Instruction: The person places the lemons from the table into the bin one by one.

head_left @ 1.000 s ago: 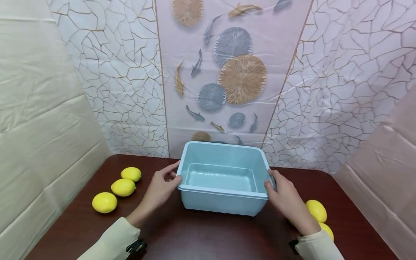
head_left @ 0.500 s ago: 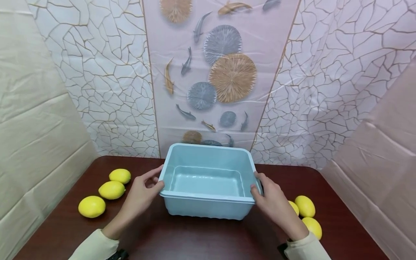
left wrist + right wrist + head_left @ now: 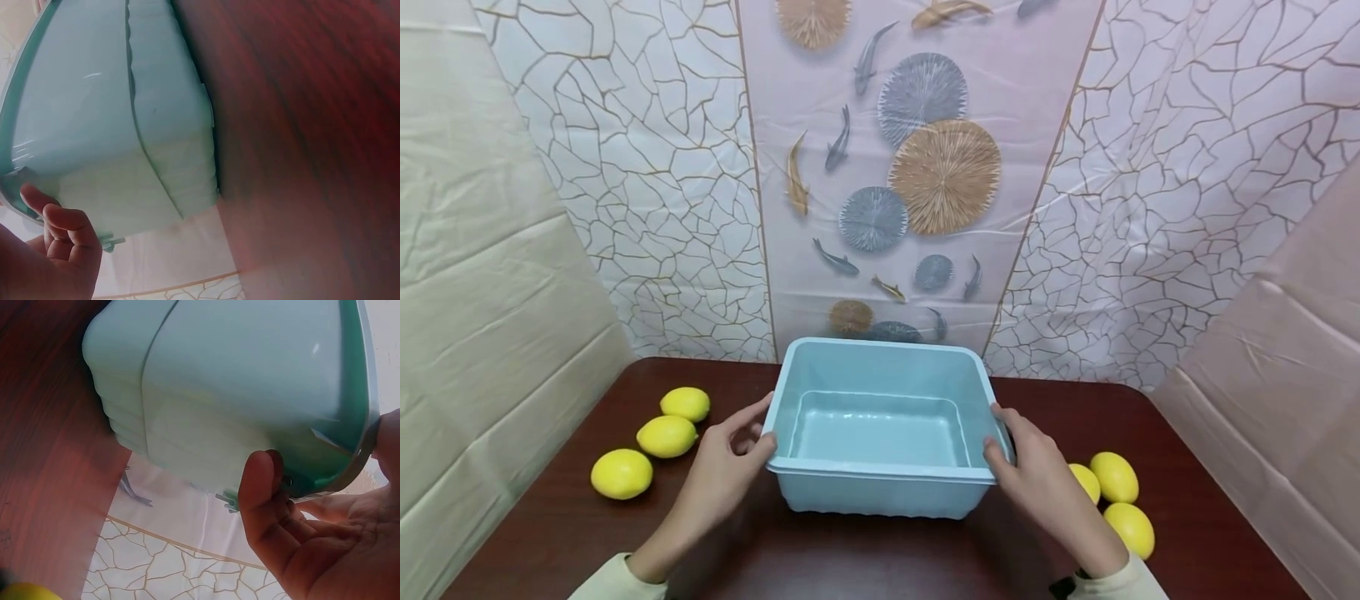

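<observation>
A light blue rectangular plastic tub (image 3: 880, 492) stands upright at the middle of the table, with nothing inside it. My left hand (image 3: 722, 467) grips its left rim, thumb on the near corner and fingers at the outer side. On the opposite end, my right hand (image 3: 1037, 475) holds the right rim in the same way. The right wrist view has the fingers (image 3: 257, 481) curled under the rim of the tub (image 3: 231, 381). From the left wrist, the tub's underside (image 3: 181, 112) looks level with the tabletop; whether it touches is unclear.
Three yellow lemons, the nearest lemon (image 3: 621, 474) among them, lie left of my left hand. Three more, including one lemon (image 3: 1130, 530), sit beside my right forearm. Behind the dark red-brown table (image 3: 865, 558) hangs a patterned cloth (image 3: 677, 183).
The tub has shifted slightly left and nearer to me, both hands still holding its ends. My head view has turned a little, and more of the right-hand lemons shows.
</observation>
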